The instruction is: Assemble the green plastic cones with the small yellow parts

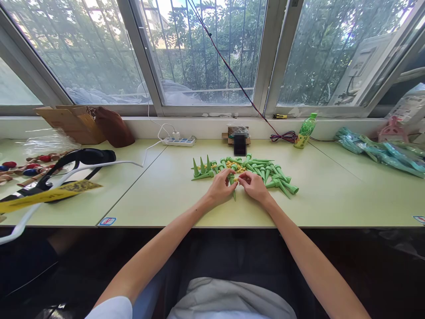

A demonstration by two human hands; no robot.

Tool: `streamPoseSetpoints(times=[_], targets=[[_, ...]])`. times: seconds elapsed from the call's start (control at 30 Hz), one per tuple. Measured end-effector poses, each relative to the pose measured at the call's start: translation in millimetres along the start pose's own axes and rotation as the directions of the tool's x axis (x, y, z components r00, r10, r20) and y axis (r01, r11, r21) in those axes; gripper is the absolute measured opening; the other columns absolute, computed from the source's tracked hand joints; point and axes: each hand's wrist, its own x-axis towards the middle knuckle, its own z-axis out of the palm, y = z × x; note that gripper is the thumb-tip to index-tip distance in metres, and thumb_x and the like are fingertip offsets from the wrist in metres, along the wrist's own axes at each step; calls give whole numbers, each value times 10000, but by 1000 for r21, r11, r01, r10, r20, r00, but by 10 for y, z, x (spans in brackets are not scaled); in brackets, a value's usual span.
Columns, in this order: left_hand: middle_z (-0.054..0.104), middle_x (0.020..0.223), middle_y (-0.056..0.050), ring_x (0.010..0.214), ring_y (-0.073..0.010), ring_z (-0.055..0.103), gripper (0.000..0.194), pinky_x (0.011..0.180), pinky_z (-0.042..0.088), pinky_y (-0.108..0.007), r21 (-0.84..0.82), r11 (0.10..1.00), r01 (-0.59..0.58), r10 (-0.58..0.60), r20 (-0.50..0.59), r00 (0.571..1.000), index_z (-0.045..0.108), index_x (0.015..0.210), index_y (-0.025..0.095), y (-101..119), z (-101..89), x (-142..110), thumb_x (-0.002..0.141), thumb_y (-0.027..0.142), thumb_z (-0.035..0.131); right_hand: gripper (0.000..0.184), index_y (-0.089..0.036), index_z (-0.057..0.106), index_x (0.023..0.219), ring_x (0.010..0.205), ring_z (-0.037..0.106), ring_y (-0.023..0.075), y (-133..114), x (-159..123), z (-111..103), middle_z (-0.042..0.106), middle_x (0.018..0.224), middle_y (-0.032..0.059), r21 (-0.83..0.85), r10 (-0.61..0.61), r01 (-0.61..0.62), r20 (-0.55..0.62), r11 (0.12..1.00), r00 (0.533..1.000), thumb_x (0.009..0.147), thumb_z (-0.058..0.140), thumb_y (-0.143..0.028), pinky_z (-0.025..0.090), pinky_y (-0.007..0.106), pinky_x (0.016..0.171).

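Green plastic, tapered: one spike sits in the left hand, over the worktop near its front edge, tip toward the wearer. From my remote feed, left fingers are closed around its wide end; I read that as a steadying grip, since it leaves the side facing the other hand exposed. Right hand is in a narrow pinch, thumb and fingertips on a small yellow piece right at the spike's side. Can't tell from here if the piece is seated or only touching. Loose yellow pieces lie just behind the hands, with a heap of green spikes beyond and to the right, probably put there for short reaches. Three upright cones stand in a row left of the heap, points up; I can't see what holds them vertical. Drink bottle and power strip sit back by the window ledge, likely to leave the front free for elbows.
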Motion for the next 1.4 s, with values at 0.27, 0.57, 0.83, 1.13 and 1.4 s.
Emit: streamPoseSetpoints(times=[0.27,0.57,0.83,1.13,1.4], targets=[[607,944,-23,599,-90,478,254,628,441,-264,-4,1000,7,-7,12,1000,590,1066,177,3,-5,-8,828,251,637,195,-198,609,776,642,583,194,41,9,13,663,703,42,-46,-4,4,0,999,1000,846,562,-374,451,329,654],[613,911,-21,596,-95,491,256,613,443,-263,-1,1000,-2,2,21,1000,593,1060,181,-4,-2,2,816,246,638,271,-200,608,716,605,542,185,53,10,9,630,646,34,-107,-16,15,-9,994,1000,863,541,-417,415,321,621],[629,977,-35,594,-93,487,261,620,446,-274,-3,1000,23,-23,12,1000,585,1063,181,-1,0,-3,819,257,637,176,-203,618,822,724,649,218,49,8,12,709,785,59,8,-15,15,0,1000,1000,827,600,-378,497,356,715],[608,945,-26,598,-94,493,252,626,447,-272,-4,1000,18,-18,25,1000,588,1062,184,2,-8,-9,826,262,626,200,-203,604,774,649,588,193,42,7,6,673,717,44,-65,-12,13,11,998,1000,850,564,-384,450,325,644],[613,943,-24,592,-90,492,254,625,451,-268,-4,1000,17,-17,20,1000,593,1060,184,-2,-5,-7,818,251,630,236,-201,611,764,640,587,192,26,8,1,670,697,42,-68,-6,7,14,998,1000,865,552,-406,453,324,649]])
